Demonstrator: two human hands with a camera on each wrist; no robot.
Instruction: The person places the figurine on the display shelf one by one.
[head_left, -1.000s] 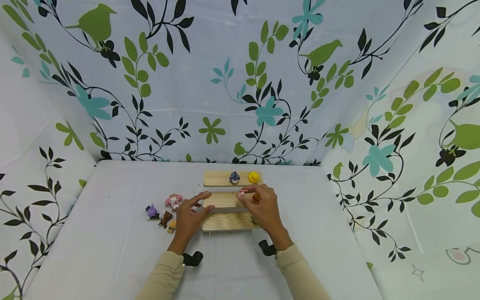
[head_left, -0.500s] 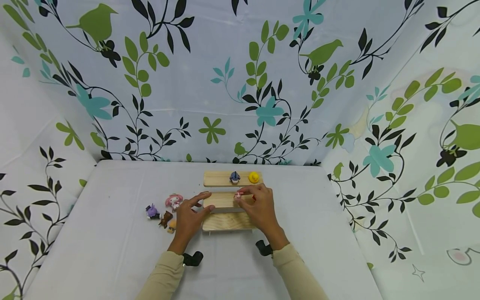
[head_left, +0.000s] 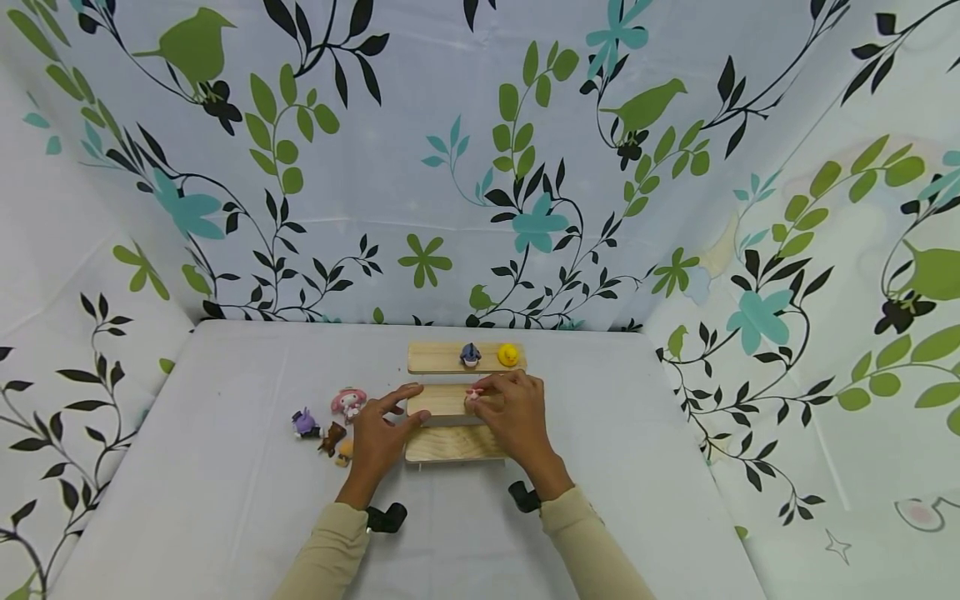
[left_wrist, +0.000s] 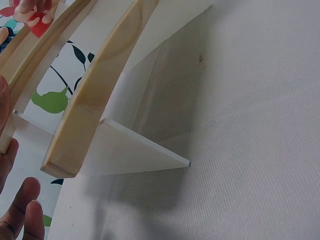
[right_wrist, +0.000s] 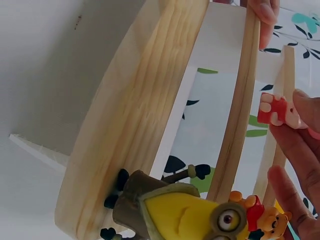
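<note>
A wooden three-step display stand (head_left: 450,443) stands before me. My left hand (head_left: 378,433) holds the left end of its middle step (head_left: 438,400) between thumb and finger; lower fingers (left_wrist: 26,200) hang loose. With thumb and fingertip, my right hand (head_left: 521,417) pinches a small pink-and-red figurine (right_wrist: 274,110) close over the middle step's right half. In the right wrist view, a Winnie-the-Pooh figurine (right_wrist: 267,220) is on the middle step and a yellow minion figurine (right_wrist: 182,210) on the lowest; the right hand hides both in the head view.
On the top step are a blue figurine (head_left: 470,355) and a yellow duck (head_left: 508,355). Left of the stand, a pink-hooded figurine (head_left: 348,403), a purple one (head_left: 304,423), a brown one (head_left: 332,438) and an orange one (head_left: 344,452) lie on the white-covered table (head_left: 225,467).
My right hand has moved a little left along the middle step, bringing the pink-and-red figurine lower and now covering the Pooh figurine. My left hand has stayed in place.
</note>
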